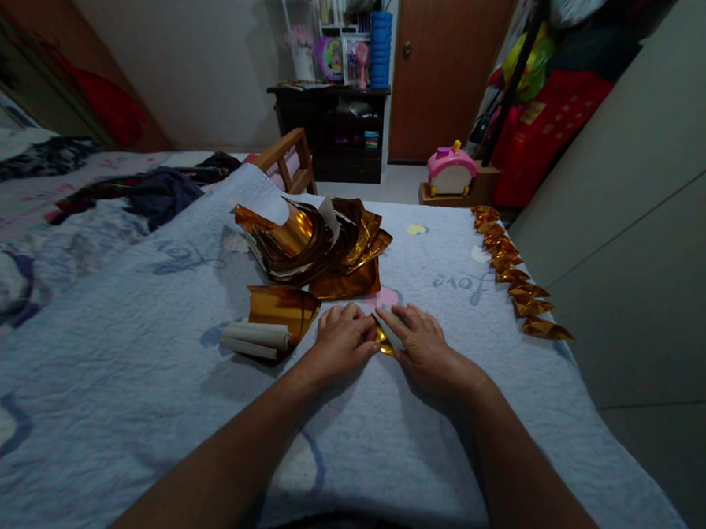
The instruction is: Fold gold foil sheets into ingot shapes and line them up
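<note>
A small folded piece of gold foil paper [384, 339] lies on the bedspread between my hands. My left hand [344, 337] is closed on its left side, thumb and curled fingers at the edge. My right hand [423, 343] rests against its right side with fingers stretched out, thumb and index finger touching the foil. Part of the paper is hidden under the fingers. Left of my left hand are flat gold sheets [277, 306] with a pale rolled paper [255, 337] on top. Beyond them lies a large curled stack of gold foil sheets [298, 238].
A row of folded gold foil pieces [509, 274] runs along the right edge of the light blue bedspread [144, 411]. Clothes [164, 195] are heaped at the left. Past the far edge stand a wooden chair [291, 157], a dark cabinet [330, 137] and a pink toy [451, 169].
</note>
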Tool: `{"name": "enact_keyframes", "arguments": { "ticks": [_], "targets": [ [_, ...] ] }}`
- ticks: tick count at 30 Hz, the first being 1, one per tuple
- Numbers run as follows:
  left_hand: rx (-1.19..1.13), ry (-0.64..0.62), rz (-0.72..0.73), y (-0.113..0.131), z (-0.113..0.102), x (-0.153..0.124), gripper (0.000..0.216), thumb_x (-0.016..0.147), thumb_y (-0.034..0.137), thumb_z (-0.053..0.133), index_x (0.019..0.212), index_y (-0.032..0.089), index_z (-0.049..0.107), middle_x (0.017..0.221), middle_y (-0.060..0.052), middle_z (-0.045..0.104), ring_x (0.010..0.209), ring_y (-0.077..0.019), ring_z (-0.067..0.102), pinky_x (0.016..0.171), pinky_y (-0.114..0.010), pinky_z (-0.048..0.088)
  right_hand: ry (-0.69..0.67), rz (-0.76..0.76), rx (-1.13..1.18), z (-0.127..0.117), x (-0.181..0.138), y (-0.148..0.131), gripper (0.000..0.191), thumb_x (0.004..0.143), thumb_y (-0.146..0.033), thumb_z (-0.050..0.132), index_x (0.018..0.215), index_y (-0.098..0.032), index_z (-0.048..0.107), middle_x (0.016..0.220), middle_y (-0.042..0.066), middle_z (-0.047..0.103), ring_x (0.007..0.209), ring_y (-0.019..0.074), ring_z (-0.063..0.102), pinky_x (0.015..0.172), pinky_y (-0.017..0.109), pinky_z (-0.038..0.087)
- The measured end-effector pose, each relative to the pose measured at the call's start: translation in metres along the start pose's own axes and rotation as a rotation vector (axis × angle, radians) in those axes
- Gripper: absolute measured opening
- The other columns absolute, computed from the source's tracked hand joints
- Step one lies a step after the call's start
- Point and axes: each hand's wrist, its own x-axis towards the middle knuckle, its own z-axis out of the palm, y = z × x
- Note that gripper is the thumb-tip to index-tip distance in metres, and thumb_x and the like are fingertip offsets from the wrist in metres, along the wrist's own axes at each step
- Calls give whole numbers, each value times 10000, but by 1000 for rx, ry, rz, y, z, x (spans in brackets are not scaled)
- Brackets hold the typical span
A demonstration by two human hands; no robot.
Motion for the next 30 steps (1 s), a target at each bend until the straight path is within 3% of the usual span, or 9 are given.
{"name": "enact_keyframes", "arguments": {
  "ticks": [7,12,16,24,30],
  "targets": [
    [-16,29,8,-1,0,-2,145,875,334,624,985,241,610,1092,-36,569,1082,-258,489,959,-396,356,62,-49,201,-15,2,7,765,829,-144,488,1571,-188,306,1553,144,443,1442,270,385,1176,487,320],
    [-59,121,7,-6,7,-2,572,841,333,665,1364,224,459,1368,-112,476,1242,-302,445,1046,-433,353,218,6,253,-12,11,-1,685,877,-316,540,1522,-153,375,1495,171,488,1385,300,418,1152,482,323],
    [-109,106,48,-9,9,-1,681,872,350,637,1475,237,342,1498,-117,436,1341,-312,396,1116,-453,300,285,-9,195,0,17,-8,718,844,-312,598,1503,-117,391,1457,175,517,1358,316,411,1157,493,277],
    [-286,139,141,-7,6,-1,783,826,241,663,1506,260,276,1449,-116,453,1334,-288,433,1137,-446,341,291,-42,293,-3,23,-10,674,794,-241,644,1438,-171,459,1435,169,544,1313,304,476,1113,493,335],
    [-425,217,201,-5,10,-2,861,817,133,641,1534,278,187,1386,-118,408,1307,-251,461,1097,-411,424,308,-57,612,-14,22,-17,525,760,-118,596,1275,-220,581,1286,81,664,1152,238,619,1008,393,451]
  ]
}}
